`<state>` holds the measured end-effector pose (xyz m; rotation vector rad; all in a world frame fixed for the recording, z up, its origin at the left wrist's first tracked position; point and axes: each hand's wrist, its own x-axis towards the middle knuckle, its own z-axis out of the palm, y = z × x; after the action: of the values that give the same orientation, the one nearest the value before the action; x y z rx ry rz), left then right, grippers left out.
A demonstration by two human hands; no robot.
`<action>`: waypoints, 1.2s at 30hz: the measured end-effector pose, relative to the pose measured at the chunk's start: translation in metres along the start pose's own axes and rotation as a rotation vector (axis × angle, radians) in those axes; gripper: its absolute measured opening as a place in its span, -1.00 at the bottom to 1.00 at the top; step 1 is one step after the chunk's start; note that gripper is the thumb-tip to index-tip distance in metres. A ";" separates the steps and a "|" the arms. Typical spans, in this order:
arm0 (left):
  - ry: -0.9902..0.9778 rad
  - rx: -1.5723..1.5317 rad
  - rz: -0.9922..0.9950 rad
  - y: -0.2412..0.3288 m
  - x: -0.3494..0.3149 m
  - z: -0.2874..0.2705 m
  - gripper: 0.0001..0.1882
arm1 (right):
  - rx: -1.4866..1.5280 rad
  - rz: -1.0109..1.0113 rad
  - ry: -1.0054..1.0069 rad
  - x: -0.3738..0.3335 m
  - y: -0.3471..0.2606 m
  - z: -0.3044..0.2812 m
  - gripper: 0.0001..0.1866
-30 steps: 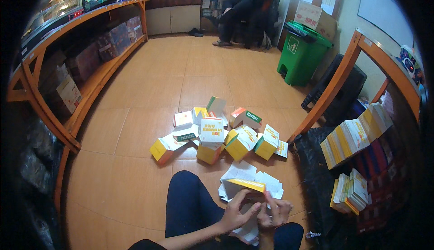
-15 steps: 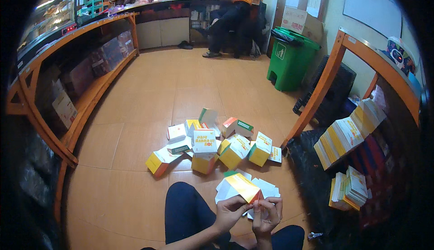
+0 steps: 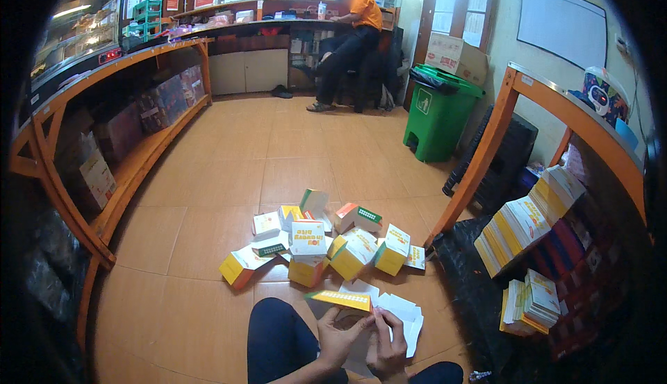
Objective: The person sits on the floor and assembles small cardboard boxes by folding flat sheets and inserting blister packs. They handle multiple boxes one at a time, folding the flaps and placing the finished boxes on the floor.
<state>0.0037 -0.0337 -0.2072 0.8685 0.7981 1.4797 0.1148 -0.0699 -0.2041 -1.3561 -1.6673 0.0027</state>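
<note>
Low in front of me, a partly folded yellow carton (image 3: 345,300) with a green edge and white inside is held between both hands. My left hand (image 3: 335,337) grips it from below, fingers closed on its side. My right hand (image 3: 386,346) pinches the right end near an orange-red flap. Behind my right hand, a white carton blank (image 3: 405,320) lies spread out. Just beyond sits a cluster of small folded boxes in yellow, white, orange and green, among them a white-topped box (image 3: 308,239), a yellow box (image 3: 353,252) and another box (image 3: 394,248).
At right, stacks of flat cartons (image 3: 513,235) and a smaller stack (image 3: 538,302) rest on black sheeting beside an orange table frame (image 3: 479,151). A green bin (image 3: 442,117) stands farther back. A person (image 3: 351,44) leans at the far counter. An orange shelf (image 3: 149,151) runs along the left.
The carton in my hands has tipped, showing its narrow yellow and green side instead of the broad panel. My hands have shifted slightly left and down. The whole view has tilted up.
</note>
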 end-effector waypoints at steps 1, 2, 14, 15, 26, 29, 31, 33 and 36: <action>-0.085 0.215 -0.025 0.001 0.000 -0.004 -0.65 | -0.026 -0.065 -0.013 0.000 0.004 0.002 -0.40; -0.123 0.264 0.017 -0.001 -0.002 -0.004 -0.66 | 0.000 -0.081 -0.005 0.000 0.006 0.004 -0.40; -0.609 0.888 0.687 -0.018 0.019 -0.028 -0.19 | 0.812 0.518 0.070 0.005 0.012 -0.021 -0.58; -0.534 0.799 0.641 -0.021 0.017 -0.029 -0.28 | 0.765 0.503 0.121 0.004 0.013 -0.018 -0.62; -0.087 0.403 -0.246 -0.033 0.010 -0.033 -0.69 | 0.179 0.065 0.249 0.007 0.019 -0.007 -0.67; -0.002 0.233 -0.365 -0.030 0.007 -0.034 -0.65 | 0.258 0.046 0.151 0.004 0.019 -0.009 -0.57; 0.013 0.255 -0.271 -0.029 0.004 -0.033 -0.67 | 0.245 0.020 0.102 0.002 0.019 -0.008 -0.55; -0.014 0.251 -0.270 -0.026 0.002 -0.033 -0.69 | 0.203 -0.011 0.071 0.000 0.019 -0.006 -0.52; -0.119 0.185 -0.347 -0.022 0.001 -0.034 -0.70 | 0.093 -0.037 0.099 -0.001 0.022 -0.001 -0.57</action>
<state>-0.0149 -0.0312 -0.2427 0.8951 0.9535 1.0530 0.1322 -0.0627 -0.2155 -1.2363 -1.5897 -0.0081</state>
